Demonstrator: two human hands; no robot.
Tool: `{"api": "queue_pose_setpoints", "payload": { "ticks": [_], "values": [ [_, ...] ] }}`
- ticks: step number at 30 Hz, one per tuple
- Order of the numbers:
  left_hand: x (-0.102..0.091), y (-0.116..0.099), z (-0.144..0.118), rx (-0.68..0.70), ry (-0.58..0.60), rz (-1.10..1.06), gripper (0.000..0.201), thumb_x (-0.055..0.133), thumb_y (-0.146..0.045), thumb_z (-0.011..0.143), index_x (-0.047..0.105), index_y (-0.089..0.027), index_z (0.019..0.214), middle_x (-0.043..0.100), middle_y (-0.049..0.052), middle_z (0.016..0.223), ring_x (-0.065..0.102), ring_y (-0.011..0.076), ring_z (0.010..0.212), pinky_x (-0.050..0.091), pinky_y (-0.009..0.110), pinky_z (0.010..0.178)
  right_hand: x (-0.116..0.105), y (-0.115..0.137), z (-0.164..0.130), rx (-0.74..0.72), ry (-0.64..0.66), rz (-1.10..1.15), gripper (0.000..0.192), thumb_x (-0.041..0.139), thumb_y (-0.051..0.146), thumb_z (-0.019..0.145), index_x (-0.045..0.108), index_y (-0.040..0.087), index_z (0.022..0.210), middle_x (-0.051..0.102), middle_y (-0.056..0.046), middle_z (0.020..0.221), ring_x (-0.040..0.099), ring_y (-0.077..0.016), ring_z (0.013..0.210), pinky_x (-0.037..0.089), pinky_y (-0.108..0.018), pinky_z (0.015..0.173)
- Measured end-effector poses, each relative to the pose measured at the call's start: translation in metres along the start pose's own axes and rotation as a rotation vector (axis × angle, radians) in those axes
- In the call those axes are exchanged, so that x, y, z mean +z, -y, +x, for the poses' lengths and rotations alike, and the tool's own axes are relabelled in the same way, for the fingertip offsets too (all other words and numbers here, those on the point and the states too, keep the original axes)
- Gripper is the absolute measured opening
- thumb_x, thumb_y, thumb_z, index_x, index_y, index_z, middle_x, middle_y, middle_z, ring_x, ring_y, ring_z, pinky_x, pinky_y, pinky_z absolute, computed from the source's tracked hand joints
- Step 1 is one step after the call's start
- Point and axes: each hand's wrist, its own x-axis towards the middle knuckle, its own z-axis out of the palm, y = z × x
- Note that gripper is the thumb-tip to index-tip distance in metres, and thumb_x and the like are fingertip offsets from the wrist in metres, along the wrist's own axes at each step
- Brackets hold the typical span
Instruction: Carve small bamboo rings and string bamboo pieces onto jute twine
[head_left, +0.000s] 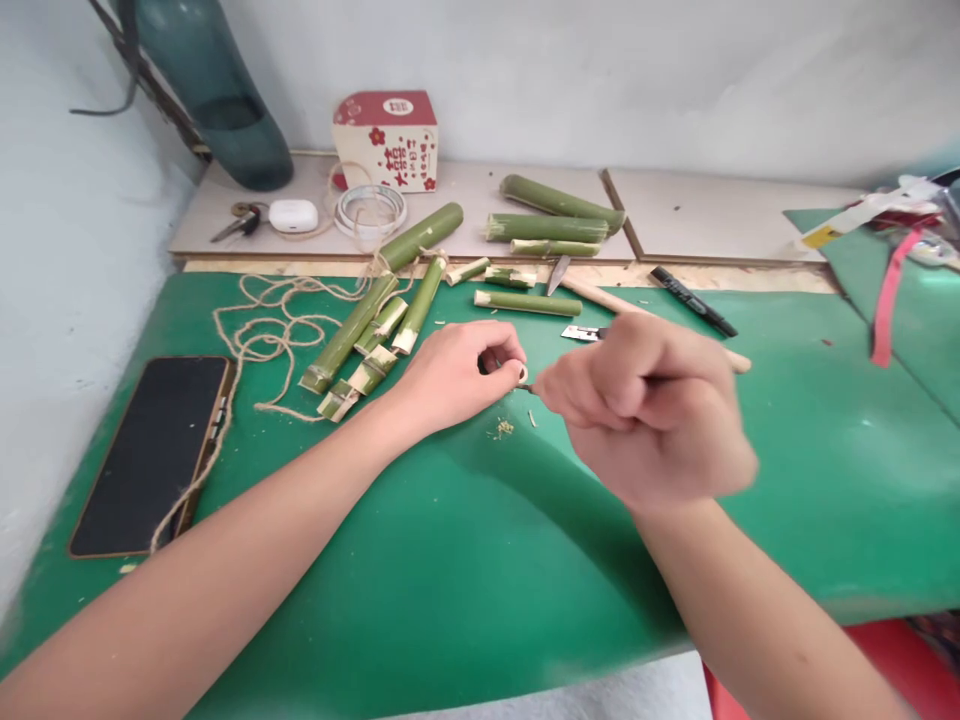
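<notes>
The left hand is pinching a small bamboo ring between both hands, while the right hand is fisting a thin tool touching it.

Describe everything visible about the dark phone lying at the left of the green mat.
The phone is a flat slab with a black, unlit screen and a thin brownish-gold rim, apparently in a case. It lies face up and flat on the green mat, near the mat's left edge, angled so its top leans to the right. A strand of tan twine runs along its right edge and curls past its lower corner, touching it. Neither of the hands reaches it; the left forearm passes below it.
</notes>
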Motion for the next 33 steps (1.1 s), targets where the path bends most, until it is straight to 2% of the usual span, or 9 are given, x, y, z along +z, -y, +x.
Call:
{"api": "queue_pose_setpoints", "payload": {
  "ticks": [5, 9, 14, 25, 33],
  "values": [
    [0.000, 0.000, 0.000, 0.007, -0.007, 0.014, 0.009, 0.063, -0.018, 0.084, 0.067, -0.020, 0.077, 0.070, -0.003, 0.076, 0.058, 0.0141, 0.071, 0.040, 0.029, 0.065, 0.001, 0.000, 0.001, 0.003, -0.005, -0.011, 0.021, 0.048, 0.004, 0.064, 0.041, 0.021, 0.056, 0.021, 0.007, 0.049, 0.018, -0.0089, 0.043, 0.016, -0.027, 0.047],
    [0.001, 0.002, 0.000, 0.011, 0.002, 0.002, 0.008, 0.064, -0.020, 0.085, 0.068, -0.021, 0.078, 0.070, -0.003, 0.077, 0.060, 0.0147, 0.072, 0.042, 0.029, 0.066, -0.001, 0.003, 0.000, 0.021, -0.004, -0.035, 0.023, 0.051, 0.004, 0.067, 0.041, 0.021, 0.057, 0.025, 0.007, 0.051, 0.020, -0.0082, 0.044, 0.022, -0.027, 0.049],
    [0.001, 0.000, 0.000, 0.013, -0.008, 0.004, 0.010, 0.063, -0.018, 0.085, 0.066, -0.020, 0.077, 0.069, -0.003, 0.076, 0.058, 0.0139, 0.071, 0.040, 0.029, 0.065, -0.004, -0.003, 0.002, 0.051, -0.008, 0.006, 0.019, 0.050, 0.006, 0.065, 0.042, 0.021, 0.056, 0.023, 0.007, 0.048, 0.018, -0.0081, 0.043, 0.019, -0.026, 0.047],
    [-0.001, 0.000, 0.000, 0.013, -0.001, 0.017, 0.008, 0.063, -0.019, 0.084, 0.066, -0.020, 0.077, 0.069, -0.003, 0.076, 0.058, 0.0143, 0.072, 0.038, 0.029, 0.064, 0.004, -0.002, 0.001, 0.024, -0.042, -0.063, 0.017, 0.050, 0.008, 0.058, 0.041, 0.022, 0.052, 0.022, 0.007, 0.047, 0.017, -0.0084, 0.043, 0.017, -0.027, 0.045],
    [0.000, 0.001, -0.001, 0.016, -0.007, 0.010, 0.009, 0.063, -0.020, 0.085, 0.066, -0.020, 0.077, 0.069, -0.003, 0.075, 0.058, 0.0142, 0.071, 0.039, 0.029, 0.064, -0.005, -0.006, 0.002, -0.014, 0.002, -0.044, 0.019, 0.049, 0.004, 0.064, 0.041, 0.020, 0.057, 0.023, 0.006, 0.050, 0.020, -0.0076, 0.044, 0.018, -0.026, 0.048]
  ]
}}
